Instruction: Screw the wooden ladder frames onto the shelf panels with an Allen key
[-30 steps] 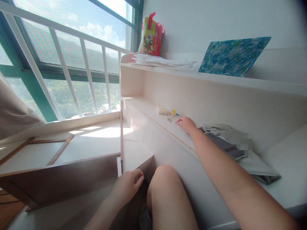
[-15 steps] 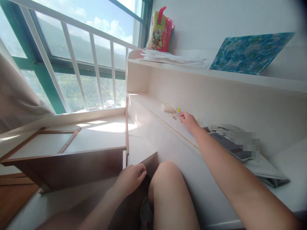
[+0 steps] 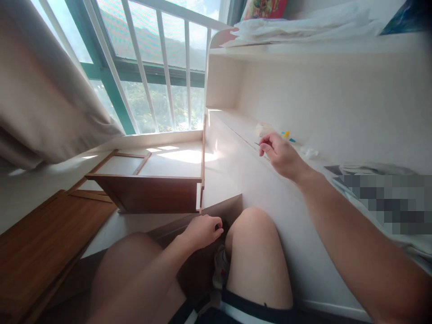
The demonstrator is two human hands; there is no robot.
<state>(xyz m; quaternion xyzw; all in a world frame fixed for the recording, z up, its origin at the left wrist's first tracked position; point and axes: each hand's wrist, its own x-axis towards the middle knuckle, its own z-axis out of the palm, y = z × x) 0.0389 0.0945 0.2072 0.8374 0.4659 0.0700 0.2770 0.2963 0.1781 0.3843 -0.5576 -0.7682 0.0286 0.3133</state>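
Note:
My right hand (image 3: 275, 150) is raised by the edge of the white ledge (image 3: 232, 120), thumb and fingers pinched together. A thin, dark, pointed piece that looks like a small screw (image 3: 257, 143) sticks out of the pinch. Behind those fingers lie a cream-coloured packet (image 3: 263, 129) and a small yellow and blue item (image 3: 286, 134). My left hand (image 3: 204, 231) is curled closed above the brown board (image 3: 232, 204) near my knee. A dark spot shows inside its fingers, but what they hold cannot be made out.
A brown wooden frame with white panels (image 3: 145, 193) stands by the window. Brown wood (image 3: 50, 229) fills the lower left. White sheets (image 3: 303, 31) lie on the upper shelf (image 3: 303, 51). Crumpled clear plastic (image 3: 308, 153) and grey cloth (image 3: 378, 169) rest on the ledge.
My right hand has lifted away from the small pieces on the ledge toward its edge, bringing the screw with it. My view has turned downward and left. The left hand stays curled.

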